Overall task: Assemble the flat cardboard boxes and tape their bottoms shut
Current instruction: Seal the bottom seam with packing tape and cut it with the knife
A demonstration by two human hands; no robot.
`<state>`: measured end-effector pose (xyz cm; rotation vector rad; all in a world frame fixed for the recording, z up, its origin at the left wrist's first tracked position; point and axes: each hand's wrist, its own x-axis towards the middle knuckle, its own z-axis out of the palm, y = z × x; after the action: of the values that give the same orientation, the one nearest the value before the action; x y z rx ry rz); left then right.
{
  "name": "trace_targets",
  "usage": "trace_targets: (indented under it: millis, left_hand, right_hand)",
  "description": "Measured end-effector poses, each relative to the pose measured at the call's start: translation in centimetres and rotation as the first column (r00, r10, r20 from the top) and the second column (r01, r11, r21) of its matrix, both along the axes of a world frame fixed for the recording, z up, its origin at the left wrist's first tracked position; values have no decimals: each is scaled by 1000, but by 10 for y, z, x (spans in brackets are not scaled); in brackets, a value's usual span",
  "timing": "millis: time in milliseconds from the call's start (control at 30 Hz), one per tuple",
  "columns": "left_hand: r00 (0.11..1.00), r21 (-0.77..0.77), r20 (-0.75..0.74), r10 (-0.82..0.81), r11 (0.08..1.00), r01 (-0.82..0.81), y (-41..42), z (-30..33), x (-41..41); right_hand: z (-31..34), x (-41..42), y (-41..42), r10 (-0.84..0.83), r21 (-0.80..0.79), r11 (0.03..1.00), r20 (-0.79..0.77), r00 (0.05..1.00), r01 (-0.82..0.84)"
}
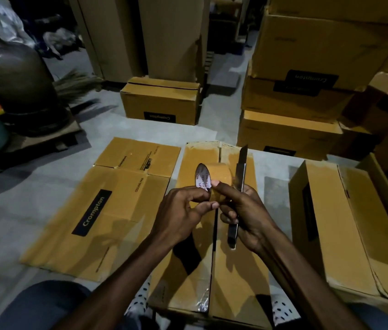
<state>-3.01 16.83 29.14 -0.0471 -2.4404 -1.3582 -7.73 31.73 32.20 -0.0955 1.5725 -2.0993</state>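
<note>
An assembled cardboard box (235, 270) stands bottom-up between my knees, its two flaps meeting along a middle seam. Above it I hold a brown tape roll (216, 175). My left hand (181, 215) pinches the roll's near edge, thumb and forefinger at the tape. My right hand (247, 217) grips a metal utility knife (238, 186) with its blade pointing away from me, and its forefinger rests on the roll. A flat, unfolded Crompton box (107, 206) lies on the floor to the left.
Another assembled box (345, 229) lies right of the one I work on. Stacked Crompton boxes (302, 96) fill the right and back, one box (162, 101) sits ahead. A dark round vessel (14, 75) and a broom (78, 86) are at left.
</note>
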Motion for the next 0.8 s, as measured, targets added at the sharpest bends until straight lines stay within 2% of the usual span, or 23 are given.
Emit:
trace_targets:
  millis: [233, 467, 800]
  left_hand:
    - [1000, 14, -2, -7, 1000, 7, 0, -2, 0]
    - [998, -58, -58, -7, 998, 3, 2, 1, 3]
    - [995, -63, -96, -17, 998, 11, 2, 5, 2]
  right_hand:
    - [3, 3, -2, -38, 9, 999, -21, 999, 38]
    - [2, 2, -5, -55, 19, 998, -17, 998, 55]
    - [-2, -2, -9, -78, -17, 997, -32, 996, 77]
